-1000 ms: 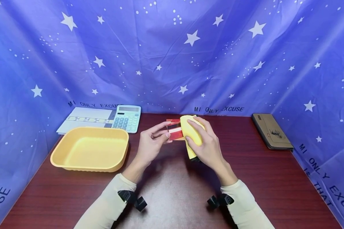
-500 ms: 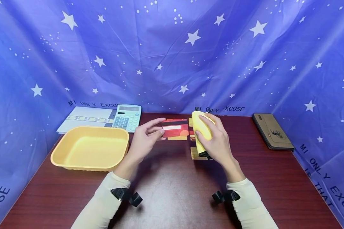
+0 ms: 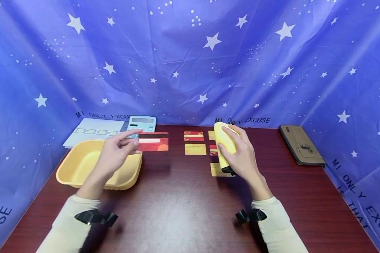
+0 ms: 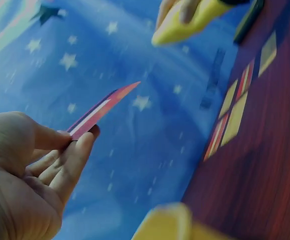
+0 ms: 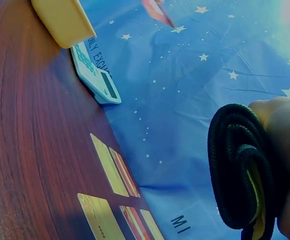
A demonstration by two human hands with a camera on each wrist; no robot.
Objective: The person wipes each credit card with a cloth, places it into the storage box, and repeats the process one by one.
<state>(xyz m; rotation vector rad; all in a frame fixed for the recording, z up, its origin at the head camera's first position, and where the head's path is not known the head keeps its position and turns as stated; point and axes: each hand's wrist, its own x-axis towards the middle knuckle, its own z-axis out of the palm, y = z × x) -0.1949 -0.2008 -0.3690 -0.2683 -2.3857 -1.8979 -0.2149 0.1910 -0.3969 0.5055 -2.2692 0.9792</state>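
Near the tray point(image 3: 73, 167), my left hand point(image 3: 114, 151) pinches a red card point(image 3: 153, 144), probably wiped but not yet put down, while to the tray's right my right hand point(image 3: 240, 154) grips a rolled yellow cloth point(image 3: 224, 138), and five cards point(image 3: 195, 149) lying there probably wait.

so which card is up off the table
The red card pinched in the left hand; the other five cards in view, two red and three yellow, lie on the table.

There are three red cards point(image 3: 158, 144), three gold cards point(image 3: 195, 149), two hands point(image 3: 113, 153), one cloth point(image 3: 225, 146), one tray point(image 3: 65, 173), one calculator point(image 3: 141, 121) and one wallet point(image 3: 301, 146).
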